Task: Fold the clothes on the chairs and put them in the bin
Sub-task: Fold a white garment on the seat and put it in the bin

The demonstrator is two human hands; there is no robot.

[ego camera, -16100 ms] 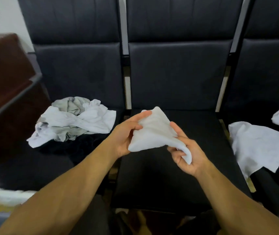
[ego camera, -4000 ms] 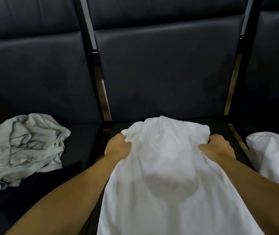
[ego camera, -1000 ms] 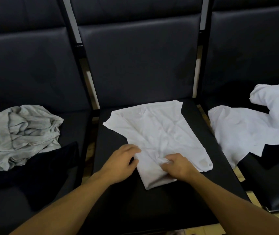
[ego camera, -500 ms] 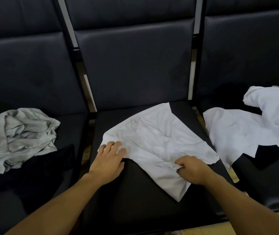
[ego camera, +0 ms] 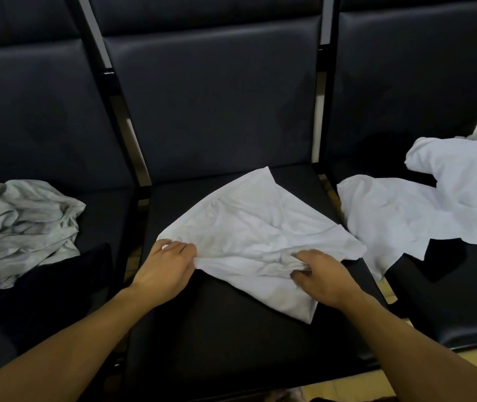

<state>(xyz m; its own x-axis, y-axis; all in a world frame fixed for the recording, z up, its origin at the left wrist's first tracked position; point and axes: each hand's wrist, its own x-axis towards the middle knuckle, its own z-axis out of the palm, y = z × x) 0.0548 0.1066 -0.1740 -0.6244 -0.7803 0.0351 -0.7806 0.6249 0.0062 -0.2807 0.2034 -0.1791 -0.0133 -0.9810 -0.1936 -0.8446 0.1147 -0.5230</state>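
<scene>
My left hand (ego camera: 165,268) pinches shirt (ego camera: 254,236) left edge; my right hand (ego camera: 321,275) grips bunched front fold. Shirt flat on middle chair (ego camera: 231,343).

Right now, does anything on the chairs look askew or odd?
Yes: the white shirt on the middle chair lies diagonally and rumpled, one corner bunched in the right hand, the left hand pinching its other edge.
</scene>
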